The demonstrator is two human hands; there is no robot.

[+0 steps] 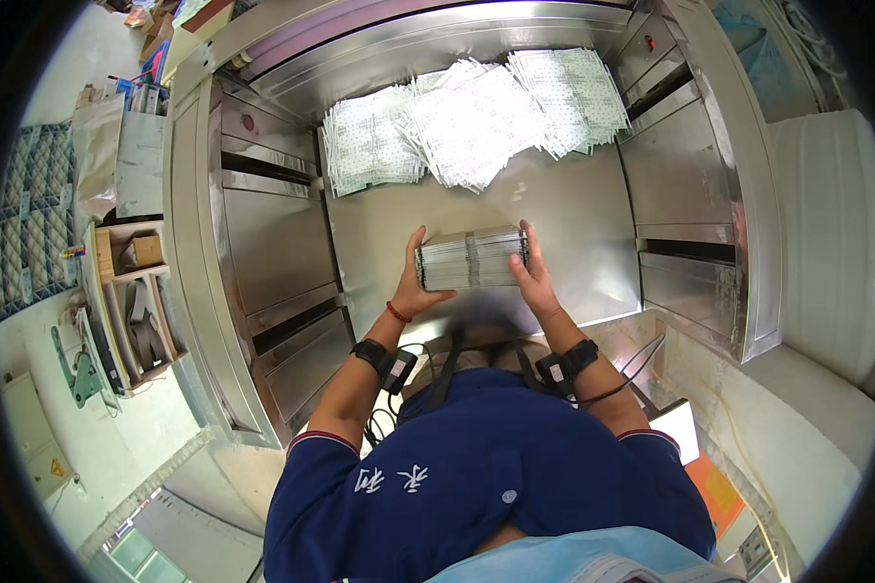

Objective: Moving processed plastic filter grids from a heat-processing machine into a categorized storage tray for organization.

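Between my two hands is a thick stack of thin flat sheets (472,260), its layered grey-white edges facing me and a darker band running across its middle. My left hand (413,282) is closed round the stack's left end, thumb along the near lower side. At the opposite end my right hand (537,280) grips with the thumb on the near face and fingers behind. The stack is over the near part of a shiny metal work surface (379,219); whether it touches the metal, I cannot tell. Farther off lie overlapping piles of white patterned sheets (476,126), some washed out by glare.
Metal side walls with dark slots, the left wall (277,248) and the right wall (685,170), flank the surface. A wooden compartment box (146,321) and a green tool (76,367) are outside on the left. Cables (642,364) hang by my right forearm.
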